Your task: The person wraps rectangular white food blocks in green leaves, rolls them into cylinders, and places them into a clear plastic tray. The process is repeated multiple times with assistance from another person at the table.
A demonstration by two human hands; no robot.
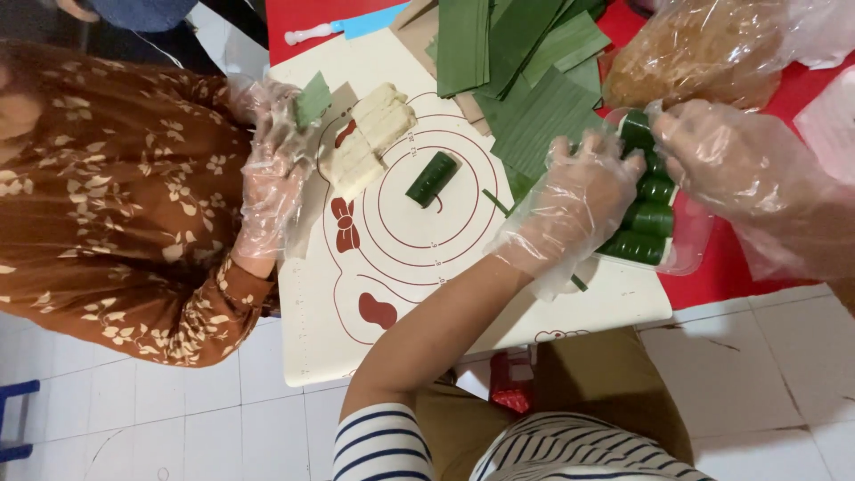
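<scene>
The left hand [574, 191] and the right hand [739, 165], both in thin plastic gloves, rest on the green leaf rolls [648, 218] in a clear tray [690, 254]. The rolls lie side by side between the hands. The left fingers are spread flat, and the right fingers curl over the top roll.
</scene>
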